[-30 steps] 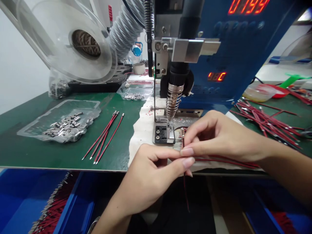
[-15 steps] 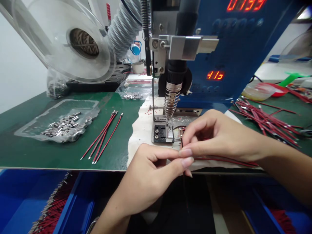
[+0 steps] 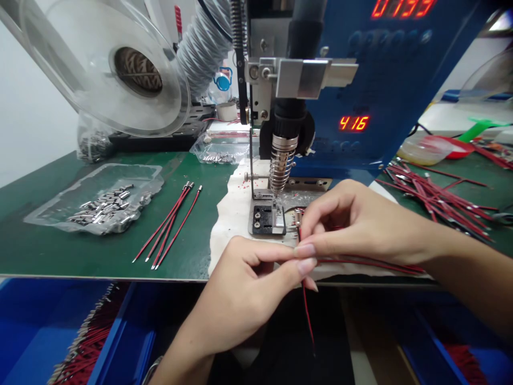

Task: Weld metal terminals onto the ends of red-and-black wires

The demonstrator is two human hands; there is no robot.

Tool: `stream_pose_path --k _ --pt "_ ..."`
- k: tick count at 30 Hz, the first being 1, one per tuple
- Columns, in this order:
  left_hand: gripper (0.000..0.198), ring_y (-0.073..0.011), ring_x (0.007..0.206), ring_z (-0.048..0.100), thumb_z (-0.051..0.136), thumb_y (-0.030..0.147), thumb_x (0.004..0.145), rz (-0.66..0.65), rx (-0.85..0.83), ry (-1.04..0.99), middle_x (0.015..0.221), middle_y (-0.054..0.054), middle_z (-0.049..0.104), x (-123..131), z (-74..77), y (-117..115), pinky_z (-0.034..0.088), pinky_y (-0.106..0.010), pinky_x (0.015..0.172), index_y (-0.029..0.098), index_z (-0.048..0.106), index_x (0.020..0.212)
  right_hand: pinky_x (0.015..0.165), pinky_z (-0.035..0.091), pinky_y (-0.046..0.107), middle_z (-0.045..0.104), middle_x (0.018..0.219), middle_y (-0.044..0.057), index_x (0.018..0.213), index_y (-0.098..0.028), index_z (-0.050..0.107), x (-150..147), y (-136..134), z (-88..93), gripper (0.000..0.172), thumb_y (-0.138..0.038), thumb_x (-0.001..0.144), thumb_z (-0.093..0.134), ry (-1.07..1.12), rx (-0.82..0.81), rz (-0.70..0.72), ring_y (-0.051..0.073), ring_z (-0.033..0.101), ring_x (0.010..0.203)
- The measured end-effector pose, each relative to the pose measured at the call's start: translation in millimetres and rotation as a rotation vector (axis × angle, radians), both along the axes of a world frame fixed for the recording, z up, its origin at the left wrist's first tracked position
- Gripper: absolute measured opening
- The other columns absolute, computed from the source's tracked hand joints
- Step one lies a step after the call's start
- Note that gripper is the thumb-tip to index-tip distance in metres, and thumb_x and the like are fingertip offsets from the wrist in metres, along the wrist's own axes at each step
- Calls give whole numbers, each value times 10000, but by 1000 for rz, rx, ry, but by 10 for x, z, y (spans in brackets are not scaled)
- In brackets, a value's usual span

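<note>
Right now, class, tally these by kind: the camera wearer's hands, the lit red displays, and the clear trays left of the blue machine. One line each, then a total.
Hands: 2 (left hand, right hand)
Lit displays: 2 (upper display, lower display)
Clear trays: 2 (near tray, far tray)
Total: 6

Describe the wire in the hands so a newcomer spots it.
Find the blue machine with red digits. In front of it, the left hand and right hand pinch a red-and-black wire. Unlike the wires lying on the green table, its tail dangles past the table's edge.
</note>
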State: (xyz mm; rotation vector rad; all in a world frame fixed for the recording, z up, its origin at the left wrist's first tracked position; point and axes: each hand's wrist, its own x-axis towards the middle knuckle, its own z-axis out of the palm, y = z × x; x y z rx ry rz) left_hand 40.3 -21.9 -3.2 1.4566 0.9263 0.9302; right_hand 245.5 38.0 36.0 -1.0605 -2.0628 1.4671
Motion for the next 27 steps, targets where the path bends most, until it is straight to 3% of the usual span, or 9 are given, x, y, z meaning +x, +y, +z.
stream_pose_path --k 11,19,27 --pt "292 -158 772 729 706 321 999 -39 9 62 790 -29 825 -14 10 20 532 -212 743 172 874 811 474 370 187 645 593 -11 728 -175 765 3 -4 -17 171 -319 781 841 14 -21 6 92 505 537" --pt "225 -130 775 730 730 300 987 -42 -25 9 802 -1 835 -4 -4 21 531 -186 757 230 895 851 498 404 194 696 655 12 759 -178 772 23 2 -17 159 -321 822 800 5 -10 23 117 579 585" --pt "256 -124 724 707 767 331 956 -13 -52 14 766 -24 818 -23 3 13 524 -181 705 180 861 773 479 351 206 646 632 12 834 -156 830 49 -19 9 332 -478 910 798 101 -32 72 86 483 537"
